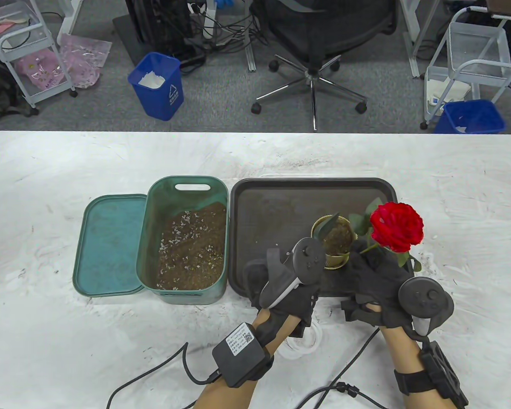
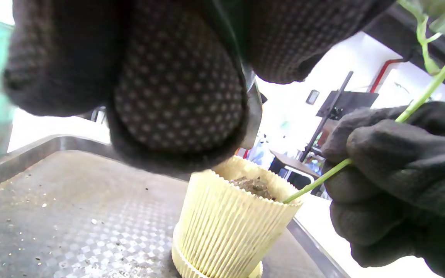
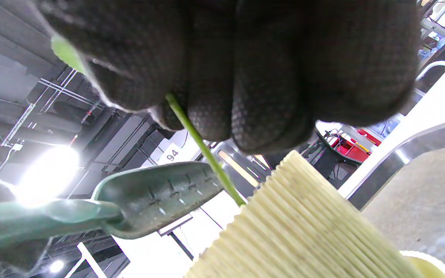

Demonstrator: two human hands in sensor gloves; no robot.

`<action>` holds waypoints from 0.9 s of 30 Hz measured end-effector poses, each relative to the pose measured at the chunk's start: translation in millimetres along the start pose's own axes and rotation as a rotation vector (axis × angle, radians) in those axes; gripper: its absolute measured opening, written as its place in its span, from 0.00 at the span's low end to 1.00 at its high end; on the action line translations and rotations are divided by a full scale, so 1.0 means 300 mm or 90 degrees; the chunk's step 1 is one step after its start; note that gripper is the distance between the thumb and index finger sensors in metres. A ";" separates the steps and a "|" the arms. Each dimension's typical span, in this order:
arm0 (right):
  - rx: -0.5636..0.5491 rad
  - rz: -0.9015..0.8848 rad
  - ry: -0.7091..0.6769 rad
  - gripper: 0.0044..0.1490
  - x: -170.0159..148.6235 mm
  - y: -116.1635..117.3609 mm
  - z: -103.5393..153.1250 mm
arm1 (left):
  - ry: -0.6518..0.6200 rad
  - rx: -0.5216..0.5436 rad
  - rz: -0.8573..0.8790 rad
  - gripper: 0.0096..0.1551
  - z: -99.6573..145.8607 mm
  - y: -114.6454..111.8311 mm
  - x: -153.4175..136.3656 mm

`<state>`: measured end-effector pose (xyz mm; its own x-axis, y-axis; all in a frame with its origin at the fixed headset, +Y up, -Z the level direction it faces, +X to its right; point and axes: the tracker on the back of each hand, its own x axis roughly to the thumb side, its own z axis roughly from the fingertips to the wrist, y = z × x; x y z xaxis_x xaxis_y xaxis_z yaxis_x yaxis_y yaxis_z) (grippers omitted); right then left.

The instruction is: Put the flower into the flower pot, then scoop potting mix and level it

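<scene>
Right hand [image 1: 377,281] gripped the green stem of the flower [image 1: 397,226], fingers [image 3: 245,96] curled round it; red bloom stood just above and beyond that hand, leaning to its right. Lower end of the stem went down into the flower pot [image 1: 333,240], which sat immediately left of the right hand and just ahead of the left hand [image 1: 287,283]. Pot was cream, ribbed, on a saucer, holding brown potting mix [image 1: 338,237]. Left hand was clenched on the handle of a green scoop [image 3: 157,197]; scoop blade was poised over the pot's rim. Pot rested on the dark tray [image 1: 272,213]. Green bin [image 1: 187,238] of mix lay further to the left hand's left, its lid [image 1: 108,245] beside it on the table [image 1: 68,162].
</scene>
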<state>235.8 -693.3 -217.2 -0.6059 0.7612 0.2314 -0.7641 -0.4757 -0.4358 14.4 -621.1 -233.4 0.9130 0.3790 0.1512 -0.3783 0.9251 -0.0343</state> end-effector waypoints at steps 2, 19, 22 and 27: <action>0.000 -0.002 0.003 0.23 -0.002 -0.001 -0.001 | -0.001 0.003 0.022 0.31 0.002 0.020 -0.009; 0.002 0.013 -0.008 0.23 0.003 0.002 0.001 | 0.124 0.085 0.051 0.31 0.093 0.522 -0.375; 0.003 0.015 -0.010 0.23 0.003 0.003 0.002 | 0.180 0.056 0.019 0.31 0.073 0.550 -0.438; 0.003 0.014 -0.008 0.23 0.002 0.003 0.002 | 0.269 -0.020 -0.017 0.31 0.017 0.554 -0.518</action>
<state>234.7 -693.6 -216.8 -0.6252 0.7451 0.2323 -0.7514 -0.4942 -0.4372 -191.2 -526.6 -257.5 0.9074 0.3261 -0.2652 -0.3548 0.9325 -0.0673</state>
